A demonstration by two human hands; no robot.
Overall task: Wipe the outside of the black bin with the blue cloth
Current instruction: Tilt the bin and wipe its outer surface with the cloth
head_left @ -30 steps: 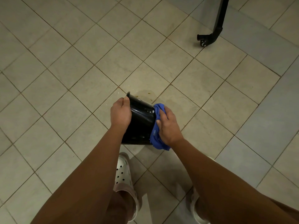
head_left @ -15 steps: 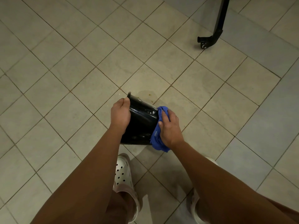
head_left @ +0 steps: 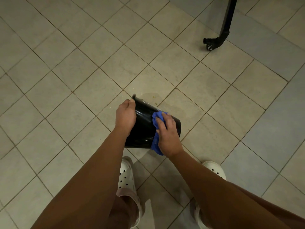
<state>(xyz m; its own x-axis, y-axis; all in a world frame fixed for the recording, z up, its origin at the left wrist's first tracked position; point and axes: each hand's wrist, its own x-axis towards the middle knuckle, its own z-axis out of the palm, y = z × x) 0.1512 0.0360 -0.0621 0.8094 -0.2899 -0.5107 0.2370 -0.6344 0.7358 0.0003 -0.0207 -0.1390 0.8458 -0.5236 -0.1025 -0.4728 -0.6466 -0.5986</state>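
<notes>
A glossy black bin [head_left: 143, 126] is tipped on its side above the tiled floor, its rim to the left and its base to the right. My left hand [head_left: 125, 115] grips the rim end. My right hand [head_left: 167, 133] presses a crumpled blue cloth [head_left: 156, 129] flat against the bin's upper side wall, near the base end. Part of the cloth hangs down below my wrist. The bin's inside is hidden from view.
Beige floor tiles [head_left: 82, 80] spread all around. A black frame leg with a caster [head_left: 212, 43] stands at the upper right. My two white clogs [head_left: 126, 176] are on the floor just below the bin. A small stain [head_left: 154, 96] marks the tile beyond the bin.
My right hand and the cloth have slid from the bin's base end up onto its side wall, toward the left. The left hand keeps its grip on the rim.
</notes>
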